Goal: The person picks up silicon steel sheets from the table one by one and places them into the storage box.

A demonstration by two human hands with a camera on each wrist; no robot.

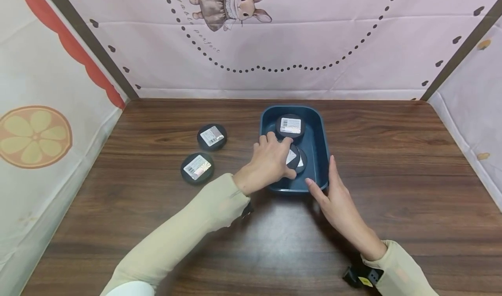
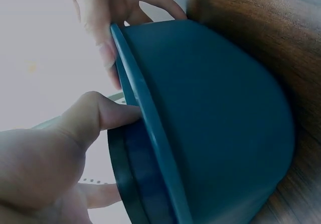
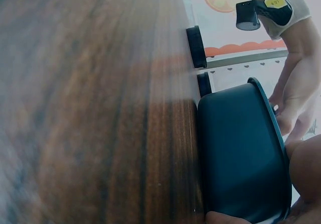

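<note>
A dark blue rectangular bin stands on the table. My left hand reaches over its left side and grips a flat black round disc with a white label, partly hidden by the fingers. In the left wrist view, thumb and finger span this disc beside the bin's rim. Another labelled disc shows under its right edge, and a third disc lies at the bin's far end. My right hand holds the bin's near right corner, thumb at the near rim and fingers along the outer right wall.
Two more labelled black discs, one farther back and one nearer, lie on the wooden table left of the bin. A printed cloth wall rises behind the table, with cloth sides left and right.
</note>
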